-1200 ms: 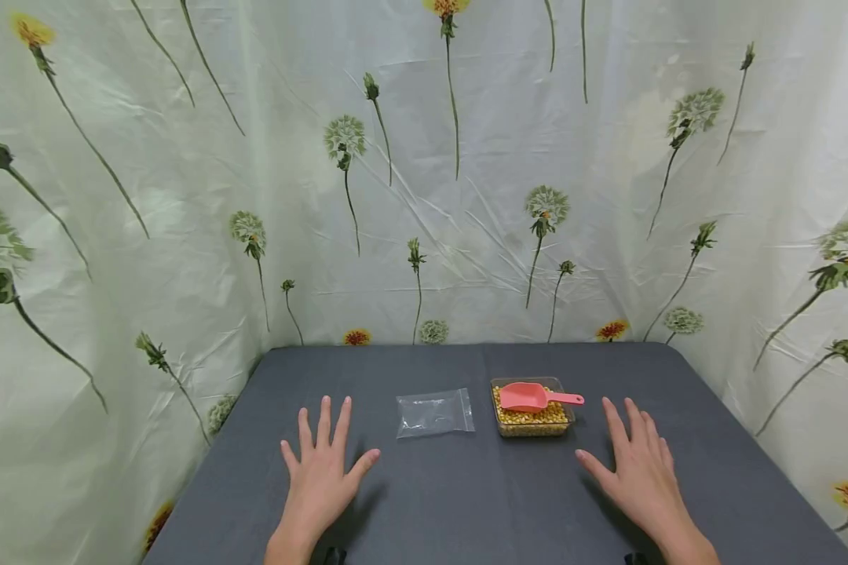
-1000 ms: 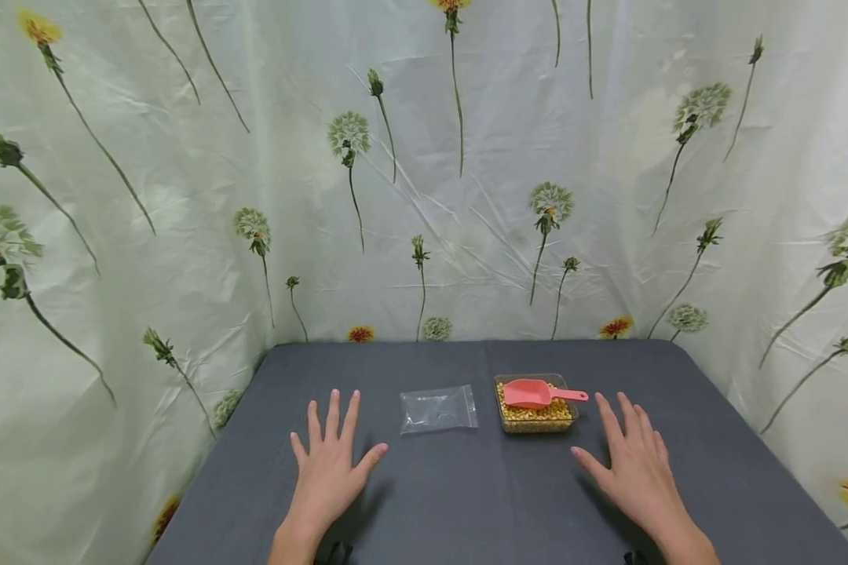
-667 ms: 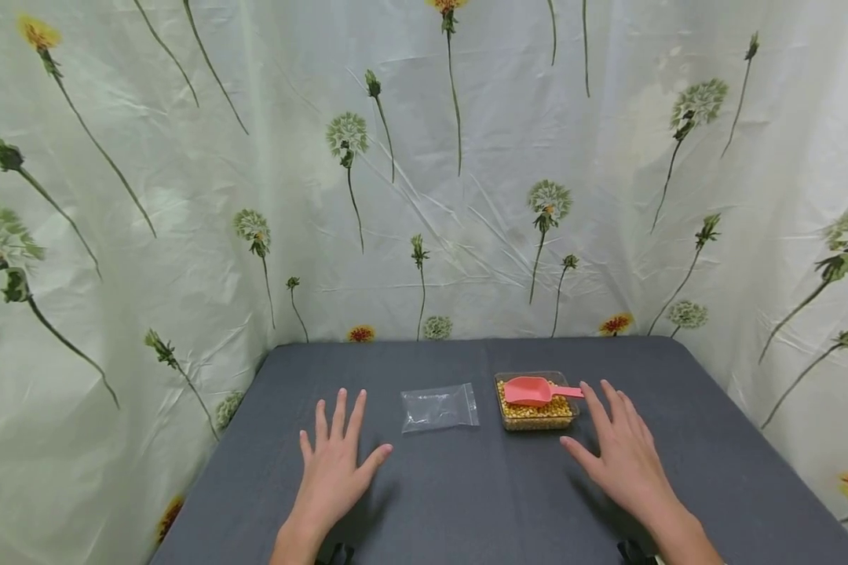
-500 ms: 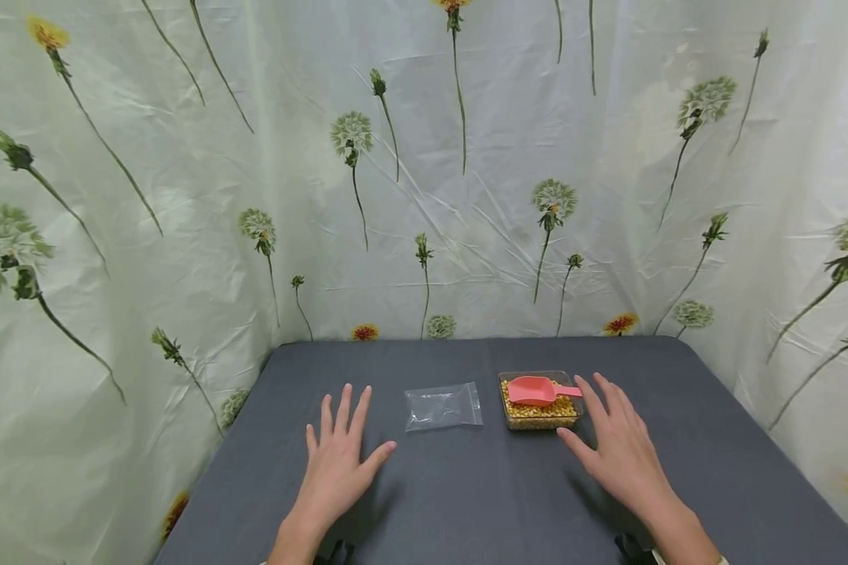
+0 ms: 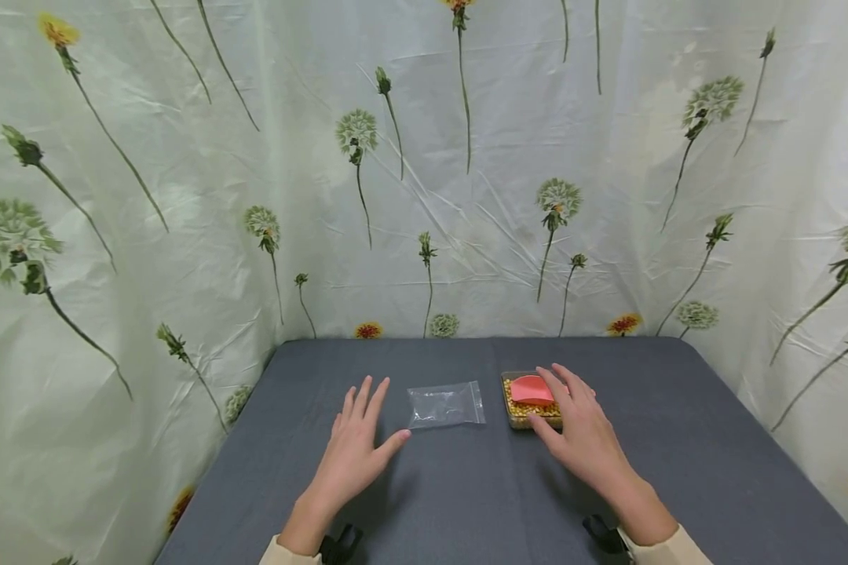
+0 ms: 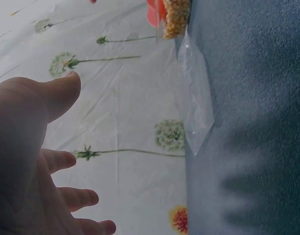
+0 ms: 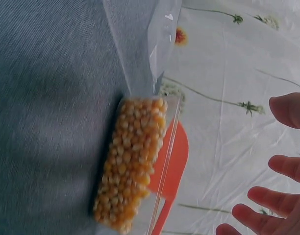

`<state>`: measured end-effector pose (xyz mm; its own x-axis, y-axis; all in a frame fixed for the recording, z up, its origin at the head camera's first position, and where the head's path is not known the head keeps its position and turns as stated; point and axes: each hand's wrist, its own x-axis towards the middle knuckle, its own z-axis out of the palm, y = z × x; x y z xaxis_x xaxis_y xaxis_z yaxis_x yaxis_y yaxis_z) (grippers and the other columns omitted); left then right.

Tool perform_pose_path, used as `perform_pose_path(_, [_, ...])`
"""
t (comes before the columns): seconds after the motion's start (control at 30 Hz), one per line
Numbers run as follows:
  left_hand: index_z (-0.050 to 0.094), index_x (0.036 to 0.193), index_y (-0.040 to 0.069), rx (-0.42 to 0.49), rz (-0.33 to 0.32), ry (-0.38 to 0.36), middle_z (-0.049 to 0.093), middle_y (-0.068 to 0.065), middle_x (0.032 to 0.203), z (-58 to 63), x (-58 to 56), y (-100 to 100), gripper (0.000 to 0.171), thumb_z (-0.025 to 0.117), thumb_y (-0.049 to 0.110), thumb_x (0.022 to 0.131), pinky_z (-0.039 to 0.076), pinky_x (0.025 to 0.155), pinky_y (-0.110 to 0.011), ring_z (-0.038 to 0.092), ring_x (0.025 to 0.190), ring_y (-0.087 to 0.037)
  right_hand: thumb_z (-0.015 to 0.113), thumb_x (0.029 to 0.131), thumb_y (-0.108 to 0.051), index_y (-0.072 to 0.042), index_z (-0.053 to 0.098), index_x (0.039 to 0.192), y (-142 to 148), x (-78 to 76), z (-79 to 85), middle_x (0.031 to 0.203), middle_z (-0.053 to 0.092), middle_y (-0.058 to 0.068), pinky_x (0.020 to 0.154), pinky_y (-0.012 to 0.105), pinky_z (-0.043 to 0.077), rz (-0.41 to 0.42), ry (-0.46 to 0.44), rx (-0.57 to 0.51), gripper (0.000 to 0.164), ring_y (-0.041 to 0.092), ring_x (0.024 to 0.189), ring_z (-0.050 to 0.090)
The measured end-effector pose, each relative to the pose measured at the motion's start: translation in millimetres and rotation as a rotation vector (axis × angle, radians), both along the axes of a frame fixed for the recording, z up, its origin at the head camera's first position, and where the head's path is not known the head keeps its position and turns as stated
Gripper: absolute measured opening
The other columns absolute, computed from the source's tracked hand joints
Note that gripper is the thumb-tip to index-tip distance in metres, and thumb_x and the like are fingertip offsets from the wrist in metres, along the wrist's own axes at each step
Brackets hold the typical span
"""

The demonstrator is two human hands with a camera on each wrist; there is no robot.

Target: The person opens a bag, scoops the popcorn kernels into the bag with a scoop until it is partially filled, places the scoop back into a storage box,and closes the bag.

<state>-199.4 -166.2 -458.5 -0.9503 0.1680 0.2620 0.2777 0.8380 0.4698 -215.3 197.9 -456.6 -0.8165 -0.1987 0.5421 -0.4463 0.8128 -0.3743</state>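
Note:
A clear plastic container (image 5: pixel 526 421) of yellow corn kernels (image 7: pixel 133 156) stands right of the middle of the table. On the corn lies a coral-pink scoop (image 5: pixel 531 389), its handle mostly hidden behind my right hand (image 5: pixel 585 431) in the head view. That hand hovers over the container's right side, fingers spread and holding nothing. Left of the container, a clear zip bag (image 5: pixel 447 405) lies flat, its zip edge toward the corn. My left hand (image 5: pixel 356 455) is held above the table, left of the bag, with fingers extended and nothing in them; its thumb tip is near the bag's lower left corner.
A dark grey cloth covers the table (image 5: pixel 466 502). Behind and beside it hangs a pale curtain (image 5: pixel 410 196) printed with dandelions. Black straps (image 5: pixel 341 543) sit at both wrists, by cream sleeves.
My right hand has moved left and forward, from beside the container to over its right side. My left hand has drifted right and forward toward the bag. The head view has shifted slightly.

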Motion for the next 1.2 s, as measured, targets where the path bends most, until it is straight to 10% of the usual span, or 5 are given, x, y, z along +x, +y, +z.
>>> perform_pose_path(0.63, [0.033, 0.158, 0.024, 0.217, -0.057, 0.034, 0.031, -0.013, 0.16, 0.8, -28.5, 21, 0.074, 0.068, 0.044, 0.096, 0.035, 0.104, -0.065, 0.032, 0.145, -0.036, 0.081, 0.087, -0.023, -0.012, 0.054, 0.144, -40, -19.2, -5.4, 0.141, 0.05, 0.014, 0.1, 0.058, 0.043, 0.077, -0.062, -0.097, 0.064, 0.034, 0.129, 0.048])
perform_pose_path(1.2, [0.04, 0.154, 0.022, 0.387, -0.118, -0.097, 0.04, -0.009, 0.155, -6.9, -48.2, 43, 0.062, 0.063, 0.043, 0.1, 0.036, 0.105, -0.061, 0.038, 0.142, -0.033, 0.08, 0.086, -0.015, -0.013, 0.06, 0.136, -69, -31.1, -13.9, 0.128, 0.059, 0.008, 0.094, 0.052, 0.049, 0.095, -0.061, -0.152, 0.054, 0.028, 0.117, 0.06])
